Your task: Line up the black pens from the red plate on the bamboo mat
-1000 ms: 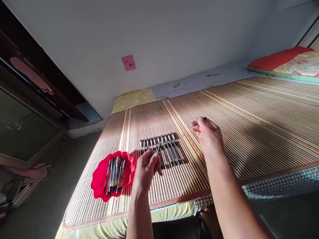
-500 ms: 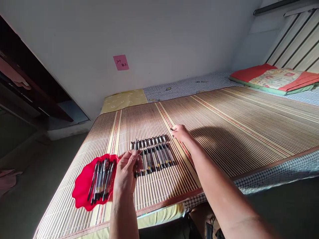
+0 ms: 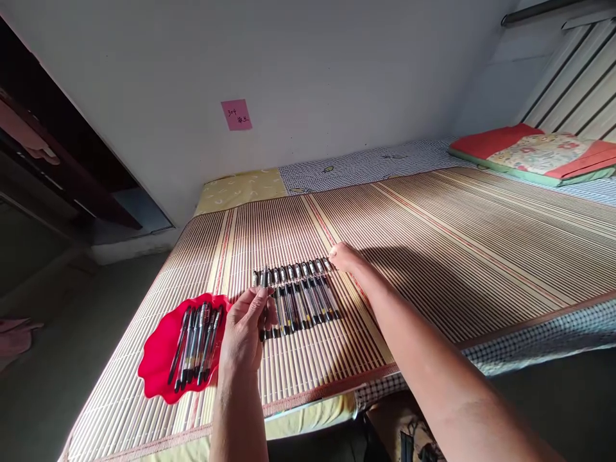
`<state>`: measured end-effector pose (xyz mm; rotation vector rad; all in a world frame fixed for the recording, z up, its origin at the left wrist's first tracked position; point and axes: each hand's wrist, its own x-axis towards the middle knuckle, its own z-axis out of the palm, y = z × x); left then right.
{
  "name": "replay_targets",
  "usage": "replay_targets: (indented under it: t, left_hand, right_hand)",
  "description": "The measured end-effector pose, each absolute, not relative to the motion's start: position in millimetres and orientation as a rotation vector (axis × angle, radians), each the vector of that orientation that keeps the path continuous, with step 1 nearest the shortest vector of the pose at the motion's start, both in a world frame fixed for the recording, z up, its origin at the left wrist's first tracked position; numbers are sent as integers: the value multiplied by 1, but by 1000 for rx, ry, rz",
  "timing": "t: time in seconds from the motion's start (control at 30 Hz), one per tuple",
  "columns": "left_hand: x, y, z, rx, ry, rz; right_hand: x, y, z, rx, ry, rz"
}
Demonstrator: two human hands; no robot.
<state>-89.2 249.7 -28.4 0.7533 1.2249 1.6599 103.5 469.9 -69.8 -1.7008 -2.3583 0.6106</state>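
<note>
My left hand is closed around a black pen held upright near the left end of a row of several black pens laid side by side on the bamboo mat. My right hand reaches to the right end of that row, fingers curled down at the last pen there. Whether it grips that pen is unclear. A red scalloped tray with several more pens lies left of my left hand.
The mat covers a bed against a white wall with a pink sticky note. A red and floral pillow lies at the far right. Dark furniture stands to the left beside the floor.
My right hand came in from the open mat on the right to the right end of the pen row. My left hand stayed by the row's left end, its pen now upright.
</note>
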Motion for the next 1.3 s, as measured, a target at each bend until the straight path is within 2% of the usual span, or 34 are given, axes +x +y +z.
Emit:
replay_targets:
  t: [0.6, 1.07, 1.17, 1.3]
  left_hand:
    - [-87, 252, -31, 747, 1241, 1637]
    - [-86, 252, -32, 781, 1220, 1625]
    - [-85, 254, -35, 803, 1220, 1652]
    - [-83, 257, -43, 838, 1266, 1706]
  right_hand:
    - [105, 459, -50, -1538, -2633, 675]
    - [110, 450, -41, -1588, -2392, 723]
    - [107, 428, -30, -1368, -2117, 920]
    - [85, 383, -24, -757, -1788, 1378]
